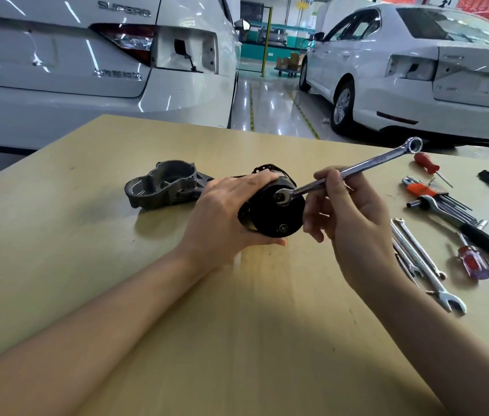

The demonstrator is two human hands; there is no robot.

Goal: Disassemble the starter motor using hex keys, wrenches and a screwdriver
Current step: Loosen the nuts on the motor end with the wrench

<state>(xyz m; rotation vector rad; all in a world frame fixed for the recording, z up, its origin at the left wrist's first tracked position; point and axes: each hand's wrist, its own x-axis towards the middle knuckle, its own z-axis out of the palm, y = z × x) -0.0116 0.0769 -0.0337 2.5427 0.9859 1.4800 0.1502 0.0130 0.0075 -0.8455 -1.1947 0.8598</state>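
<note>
My left hand (225, 217) grips the black cylindrical starter motor body (276, 211), which lies on its side on the wooden table (87, 235) with its end cap facing me. My right hand (348, 223) pinches a chrome combination wrench (354, 169) by its shaft. The wrench's open end sits on the upper bolt of the end cap. A second bolt (283, 227) shows at the cap's lower edge. The grey cast nose housing (165, 184) lies detached just left of the motor.
Tools lie at the right: spare wrenches (423, 259), a hex key set with an orange holder (435, 196), a ratchet with a black handle (471, 232), a red screwdriver (428, 165) and a purple-handled screwdriver (474, 262). Two white cars stand beyond the table's far edge.
</note>
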